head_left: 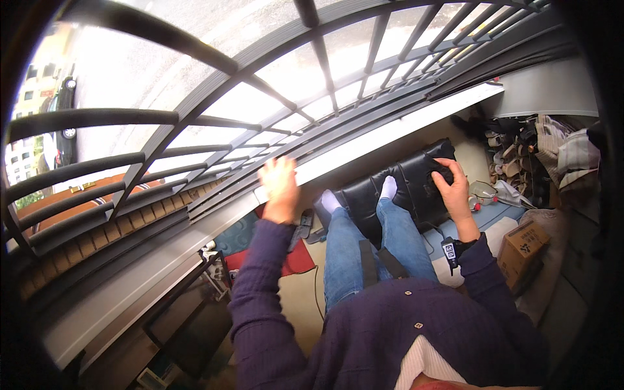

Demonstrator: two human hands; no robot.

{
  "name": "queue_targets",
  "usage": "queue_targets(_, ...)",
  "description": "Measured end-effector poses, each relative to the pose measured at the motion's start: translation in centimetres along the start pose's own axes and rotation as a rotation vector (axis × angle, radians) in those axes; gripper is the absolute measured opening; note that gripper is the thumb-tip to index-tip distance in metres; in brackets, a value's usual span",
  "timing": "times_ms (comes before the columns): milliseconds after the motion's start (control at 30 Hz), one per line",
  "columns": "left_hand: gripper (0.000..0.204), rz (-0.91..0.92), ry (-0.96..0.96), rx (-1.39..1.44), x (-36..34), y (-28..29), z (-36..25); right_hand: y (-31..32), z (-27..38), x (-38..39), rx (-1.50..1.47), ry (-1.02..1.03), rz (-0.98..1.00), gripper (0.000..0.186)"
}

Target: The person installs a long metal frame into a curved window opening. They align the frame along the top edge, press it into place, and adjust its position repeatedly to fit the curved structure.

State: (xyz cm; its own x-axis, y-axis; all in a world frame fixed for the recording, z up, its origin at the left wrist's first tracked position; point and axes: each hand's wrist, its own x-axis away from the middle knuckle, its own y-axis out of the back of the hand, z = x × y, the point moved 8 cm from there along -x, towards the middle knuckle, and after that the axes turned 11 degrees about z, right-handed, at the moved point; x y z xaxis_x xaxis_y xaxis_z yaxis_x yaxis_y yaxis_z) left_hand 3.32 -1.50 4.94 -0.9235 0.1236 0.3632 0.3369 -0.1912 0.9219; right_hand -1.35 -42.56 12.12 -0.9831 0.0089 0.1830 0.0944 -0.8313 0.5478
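My left hand [279,188] is raised over the white window sill [351,140], fingers stretched out and slightly blurred. It holds nothing, and I cannot tell whether it touches the sill. On the other side, my right hand [457,195] curls its thumb and fingers round a dark crumpled cloth [442,173]. That cloth blends into the black padded bench [419,175] below, so its outline is hard to make out. In purple-grey socks, my feet [387,188] rest on this bench. Along the sill run dark window tracks [403,97].
Dark metal bars [214,97] stand outside the window. To the right are a cardboard box [523,250], a shoe rack [510,156] and a clear bag [484,193]. Slippers [303,224], a red mat [299,260] and a dark-framed screen [188,312] are at the lower left.
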Motion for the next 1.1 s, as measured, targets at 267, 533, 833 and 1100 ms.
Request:
queue_targets(267, 0.015, 0.282, 0.449, -0.267, 8.0, -4.2, 21.5, -1.5, 3.9, 1.3, 0.034, 0.007, 0.035, 0.027)
queue_targets(533, 0.042, -0.223, -0.307, 0.591, -3.2, 3.2, -4.7, 1.3, 4.1, 0.5, 0.047, 0.032, -0.023, 0.027)
queue_targets(833, 0.017, -0.09, -0.133, 0.075, -3.1, 3.7, -7.3, 1.8, 6.3, -1.4, -0.002, 0.062, 0.001, 0.026)
queue_targets(1100, 0.011, 0.163, 0.46, -0.168, 9.5, -6.3, 21.1, 1.8, 8.1, -0.7, 0.039, 0.098, -0.015, 0.026)
